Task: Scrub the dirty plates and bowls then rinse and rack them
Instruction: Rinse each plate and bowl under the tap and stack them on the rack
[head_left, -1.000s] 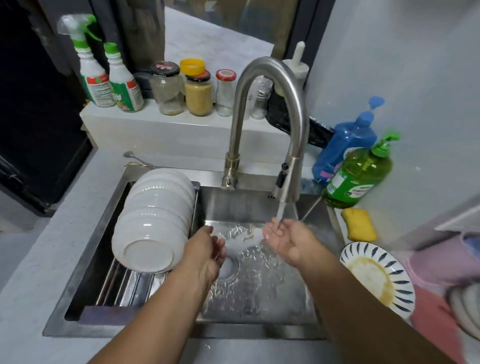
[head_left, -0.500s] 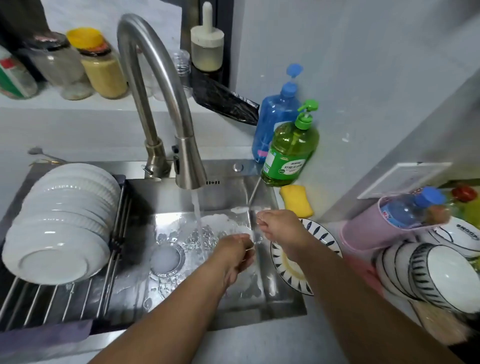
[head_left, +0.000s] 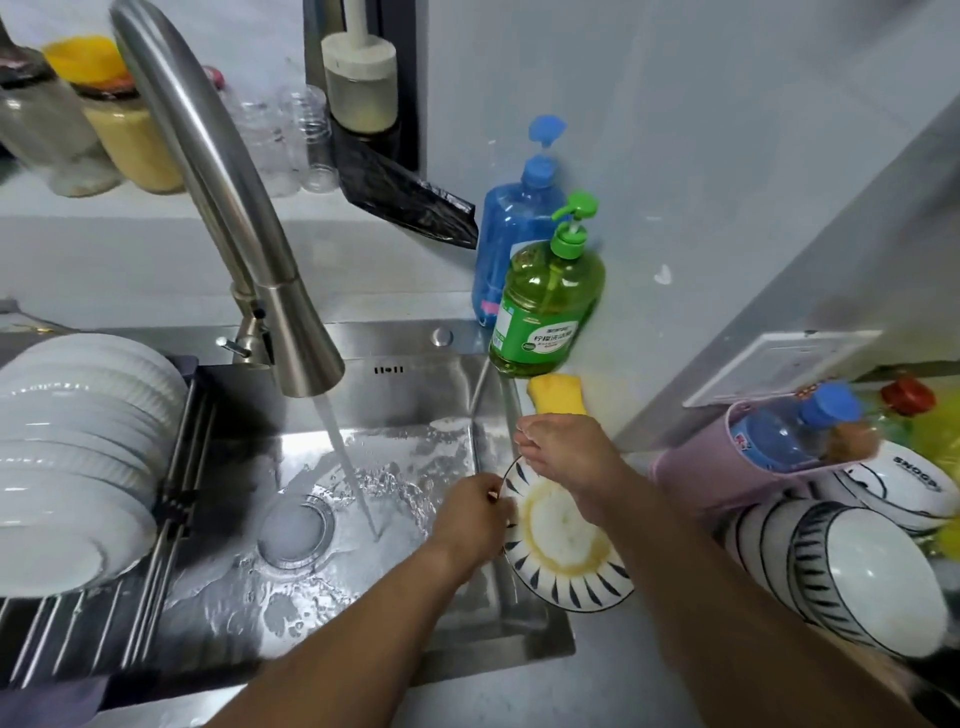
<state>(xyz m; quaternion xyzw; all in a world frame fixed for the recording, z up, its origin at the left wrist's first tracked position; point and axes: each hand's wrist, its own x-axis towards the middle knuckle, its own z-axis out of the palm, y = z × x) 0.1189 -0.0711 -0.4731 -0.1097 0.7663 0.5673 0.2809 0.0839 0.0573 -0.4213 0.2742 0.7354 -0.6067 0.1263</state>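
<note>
Stained blue-patterned plate (head_left: 566, 566) on counter at sink's (head_left: 457, 374) right rim, left hand (head_left: 475, 514) pinching its left edge, right hand (head_left: 563, 449) gripping its far edge, faucet (head_left: 249, 208) running, white bowls (head_left: 78, 447) racked left, yellow sponge (head_left: 557, 394) just beyond right hand

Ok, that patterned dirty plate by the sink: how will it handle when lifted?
The plate looks like glazed ceramic: probably rigid, breakable if dropped. Both hands just left running water, so its rim is likely slippery. It overhangs the sink edge and may tip.
</note>
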